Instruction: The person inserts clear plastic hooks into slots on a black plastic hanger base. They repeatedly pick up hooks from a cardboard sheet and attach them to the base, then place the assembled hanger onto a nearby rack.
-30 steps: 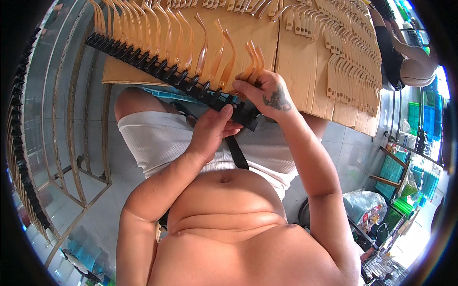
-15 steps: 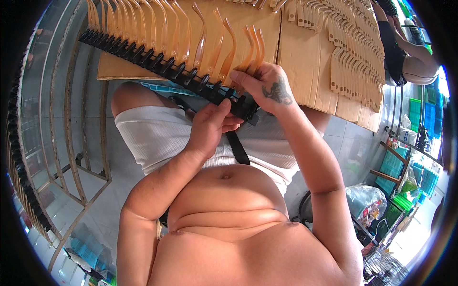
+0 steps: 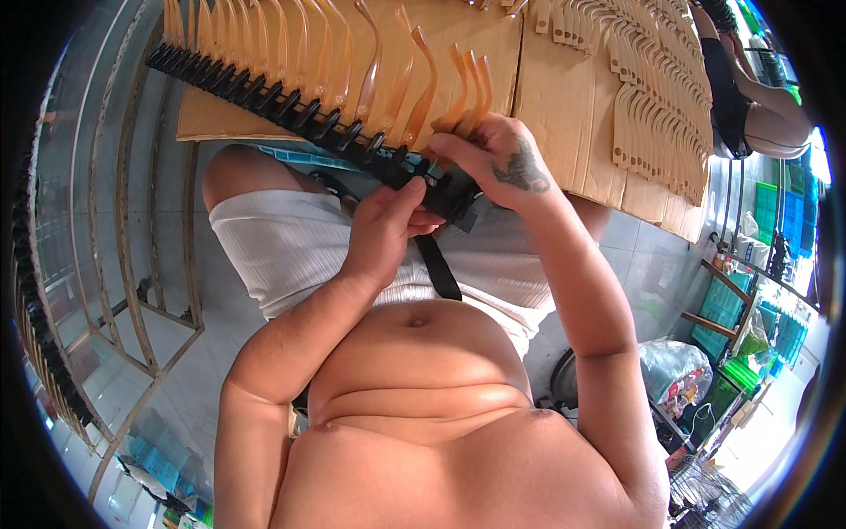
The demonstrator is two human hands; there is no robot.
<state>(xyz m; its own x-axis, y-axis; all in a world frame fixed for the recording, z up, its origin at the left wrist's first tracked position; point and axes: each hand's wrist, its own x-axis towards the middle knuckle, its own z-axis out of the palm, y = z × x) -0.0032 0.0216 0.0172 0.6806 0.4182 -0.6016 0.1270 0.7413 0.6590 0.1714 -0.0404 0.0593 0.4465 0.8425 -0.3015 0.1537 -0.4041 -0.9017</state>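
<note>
Compared with a second ago, I see the black slotted rack sitting a little higher and further left in my view, and my left hand has slid up so its thumb now presses against the rack's near end, where before it hung just under it. My right hand has barely shifted; it remains curled over that same end, fingers pinched around the last amber spectacle arms standing in the slots. So both hands are closed: the left clamped on the rack's dark end piece, the right gripping the rack end together with the amber arms there. The rack runs diagonally from upper left down to my hands, lying on a sheet of brown cardboard with a long row of amber arms rising from it. To the right, a second cardboard sheet carries rows of paler tan pieces. A black strap hangs from under my hands across white shorts. My right wrist hides the rack's very tip, so I cannot tell how it ends. Metal racking stands at left, and another person's arm shows at upper right. Both forearms rise from below, elbows bent, meeting at the rack.
</note>
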